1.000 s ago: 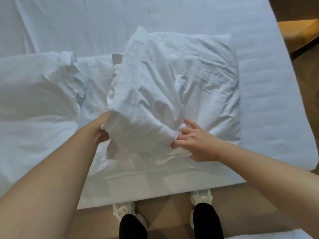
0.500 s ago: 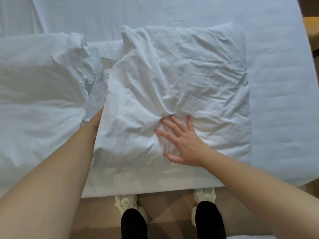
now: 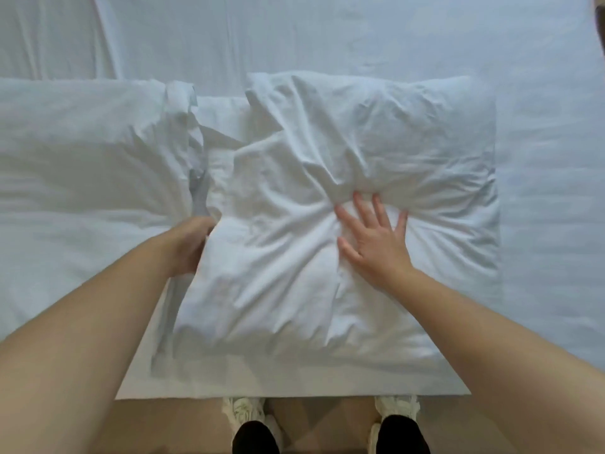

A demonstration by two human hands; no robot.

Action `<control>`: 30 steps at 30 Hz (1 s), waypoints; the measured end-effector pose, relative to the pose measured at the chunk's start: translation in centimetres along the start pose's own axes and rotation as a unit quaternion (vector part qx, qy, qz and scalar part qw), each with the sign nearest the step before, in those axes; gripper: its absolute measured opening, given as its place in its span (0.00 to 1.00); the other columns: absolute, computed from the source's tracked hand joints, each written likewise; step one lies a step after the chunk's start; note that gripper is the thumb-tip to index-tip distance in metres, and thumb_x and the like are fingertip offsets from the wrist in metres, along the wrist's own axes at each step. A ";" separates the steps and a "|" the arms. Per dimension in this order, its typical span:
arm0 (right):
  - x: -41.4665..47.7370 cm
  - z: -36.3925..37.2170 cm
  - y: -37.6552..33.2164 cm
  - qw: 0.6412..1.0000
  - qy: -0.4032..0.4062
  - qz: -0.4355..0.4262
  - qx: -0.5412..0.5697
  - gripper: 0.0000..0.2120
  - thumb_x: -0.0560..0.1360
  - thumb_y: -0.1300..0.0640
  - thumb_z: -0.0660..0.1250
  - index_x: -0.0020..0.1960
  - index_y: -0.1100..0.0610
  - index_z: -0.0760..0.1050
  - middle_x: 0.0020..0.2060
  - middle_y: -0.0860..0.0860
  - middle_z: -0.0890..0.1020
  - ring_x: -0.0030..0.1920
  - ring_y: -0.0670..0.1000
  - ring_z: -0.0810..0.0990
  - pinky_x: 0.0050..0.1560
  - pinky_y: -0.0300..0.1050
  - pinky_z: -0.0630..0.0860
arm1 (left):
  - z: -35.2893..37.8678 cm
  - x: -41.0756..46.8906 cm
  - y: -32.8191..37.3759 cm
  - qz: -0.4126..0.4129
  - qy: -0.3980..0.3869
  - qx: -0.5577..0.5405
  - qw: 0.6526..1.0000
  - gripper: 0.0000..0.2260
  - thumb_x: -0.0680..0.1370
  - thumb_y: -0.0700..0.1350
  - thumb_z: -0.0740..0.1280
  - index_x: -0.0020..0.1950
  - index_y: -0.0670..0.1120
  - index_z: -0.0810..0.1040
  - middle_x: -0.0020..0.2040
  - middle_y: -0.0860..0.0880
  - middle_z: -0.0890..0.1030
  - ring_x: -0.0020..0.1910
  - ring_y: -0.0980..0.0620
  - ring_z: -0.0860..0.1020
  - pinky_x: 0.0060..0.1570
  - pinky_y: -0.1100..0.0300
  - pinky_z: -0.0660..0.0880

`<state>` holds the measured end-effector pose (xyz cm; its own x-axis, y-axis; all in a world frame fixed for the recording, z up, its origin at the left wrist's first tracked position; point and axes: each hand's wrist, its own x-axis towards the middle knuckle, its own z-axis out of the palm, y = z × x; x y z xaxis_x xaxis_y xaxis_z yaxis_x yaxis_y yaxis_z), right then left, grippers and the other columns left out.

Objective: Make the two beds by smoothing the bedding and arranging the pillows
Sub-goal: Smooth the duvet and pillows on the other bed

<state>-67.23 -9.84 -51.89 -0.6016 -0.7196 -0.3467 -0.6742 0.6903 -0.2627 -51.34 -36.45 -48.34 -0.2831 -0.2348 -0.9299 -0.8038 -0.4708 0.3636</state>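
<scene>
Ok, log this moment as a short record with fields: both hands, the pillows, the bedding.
right hand: flat, fingers spread, pressing the middle of the creased pillow
left hand: at that pillow's left edge, fingers hidden by the fabric
second pillow: lies to the left, rumpled
bed sheet: white, lightly wrinkled, under both pillows
stance: pale shoes just beyond the sheet's near edge

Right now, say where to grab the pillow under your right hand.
I'd take the pillow by its left and right edges, one hand from each side: it lies flat, limp, dented under the right hand; the left hand sits at its left edge.
</scene>
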 end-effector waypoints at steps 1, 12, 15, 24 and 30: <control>0.5 0.0 0.2 1.000 0.003 -0.001 0.004 0.34 0.72 0.35 0.43 0.77 0.41 0.58 0.80 0.48 0.50 0.79 0.55 0.41 0.70 0.74 0.38 | 0.0 0.2 1.1 0.015 0.060 -0.042 0.997 0.09 0.79 0.46 0.57 0.42 0.46 0.72 0.32 0.47 0.72 0.27 0.51 0.72 0.30 0.59 0.67; 7.2 -2.4 -1.2 0.991 0.126 -0.044 -0.001 0.29 0.78 0.47 0.56 0.78 0.48 0.57 0.80 0.52 0.50 0.79 0.56 0.45 0.71 0.74 0.40 | 4.6 6.0 11.8 0.274 0.232 -0.030 0.933 0.14 0.65 0.55 0.71 0.38 0.44 0.78 0.38 0.49 0.79 0.40 0.50 0.78 0.44 0.59 0.75; 6.8 -2.9 -0.3 0.994 0.108 -0.028 -0.013 0.30 0.76 0.45 0.48 0.78 0.48 0.57 0.79 0.51 0.52 0.79 0.55 0.46 0.72 0.72 0.39 | 3.3 4.5 9.1 0.265 0.337 0.086 0.900 0.09 0.74 0.50 0.67 0.38 0.45 0.77 0.39 0.44 0.78 0.43 0.47 0.76 0.42 0.57 0.69; 3.4 -2.2 2.9 0.995 0.016 0.047 -0.082 0.32 0.77 0.35 0.45 0.79 0.41 0.44 0.79 0.49 0.38 0.78 0.58 0.34 0.68 0.77 0.37 | 6.6 3.1 0.2 0.123 0.208 0.069 0.968 0.53 0.67 0.65 0.73 0.79 0.45 0.46 0.74 0.43 0.66 0.70 0.43 0.68 0.69 0.54 0.63; 1.1 1.0 3.7 0.993 0.001 0.026 -0.115 0.33 0.76 0.37 0.43 0.79 0.43 0.48 0.80 0.50 0.42 0.79 0.58 0.38 0.69 0.77 0.40 | 8.8 4.8 -3.5 0.115 0.308 0.227 0.917 0.37 0.79 0.60 0.60 0.79 0.45 0.46 0.70 0.38 0.68 0.65 0.35 0.71 0.60 0.43 0.68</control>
<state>-69.92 -8.02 -54.17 -0.6391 -0.6839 -0.3519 -0.7223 0.6909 -0.0310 -54.52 -28.47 -54.59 -0.2358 -0.7847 -0.5732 -0.9343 0.0208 0.3558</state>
